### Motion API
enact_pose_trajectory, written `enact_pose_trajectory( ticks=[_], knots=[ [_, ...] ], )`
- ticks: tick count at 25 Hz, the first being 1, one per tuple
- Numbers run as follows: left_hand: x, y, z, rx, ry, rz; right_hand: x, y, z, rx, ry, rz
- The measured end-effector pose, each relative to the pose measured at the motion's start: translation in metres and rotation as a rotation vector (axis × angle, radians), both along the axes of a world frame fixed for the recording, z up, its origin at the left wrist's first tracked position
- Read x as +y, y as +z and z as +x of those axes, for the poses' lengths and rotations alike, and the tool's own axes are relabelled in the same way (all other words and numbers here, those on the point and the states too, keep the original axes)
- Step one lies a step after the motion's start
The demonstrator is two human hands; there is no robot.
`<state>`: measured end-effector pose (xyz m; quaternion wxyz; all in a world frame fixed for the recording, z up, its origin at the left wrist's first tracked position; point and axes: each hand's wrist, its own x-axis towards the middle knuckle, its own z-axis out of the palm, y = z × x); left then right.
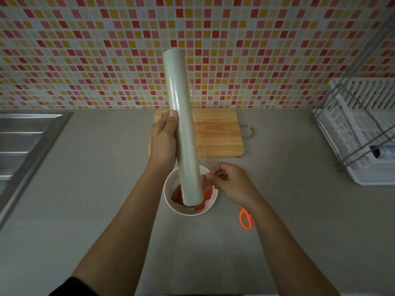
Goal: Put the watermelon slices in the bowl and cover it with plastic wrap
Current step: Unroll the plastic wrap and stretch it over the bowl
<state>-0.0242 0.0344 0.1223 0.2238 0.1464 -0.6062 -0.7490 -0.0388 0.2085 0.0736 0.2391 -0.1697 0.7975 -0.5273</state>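
Observation:
A long roll of plastic wrap (183, 129) stands nearly upright above the white bowl (171, 184). My left hand (163, 142) grips the roll around its middle. Red watermelon slices (206, 192) with green rind lie in the bowl, partly hidden by the roll's lower end. My right hand (229, 182) pinches the loose edge of the clear film just right of the roll, over the bowl's rim. A thin sheet of film stretches from the roll down to those fingers.
A wooden cutting board (218, 133) with a metal handle lies behind the bowl. Orange-handled scissors (245, 220) lie on the counter under my right forearm. A steel sink (23, 142) is at the left, a white dish rack (359, 133) at the right.

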Motion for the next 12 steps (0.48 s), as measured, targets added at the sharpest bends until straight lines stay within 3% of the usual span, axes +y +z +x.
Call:
enact_pose_trajectory(
  ticks=[3,4,7,12],
  knots=[
    [0.000,-0.001,-0.003,-0.044,0.049,-0.084,-0.002,0.000,0.009,-0.294,0.035,-0.190],
    [0.000,-0.001,-0.003,-0.065,0.066,-0.149,-0.004,-0.001,0.012,-0.311,0.038,-0.215],
    [0.005,-0.005,-0.004,-0.127,0.103,-0.339,-0.010,-0.007,0.018,-0.188,-0.023,-0.228],
    [0.011,-0.007,-0.008,-0.160,0.187,-0.383,-0.013,-0.006,0.020,-0.174,-0.047,-0.284]
  ],
)
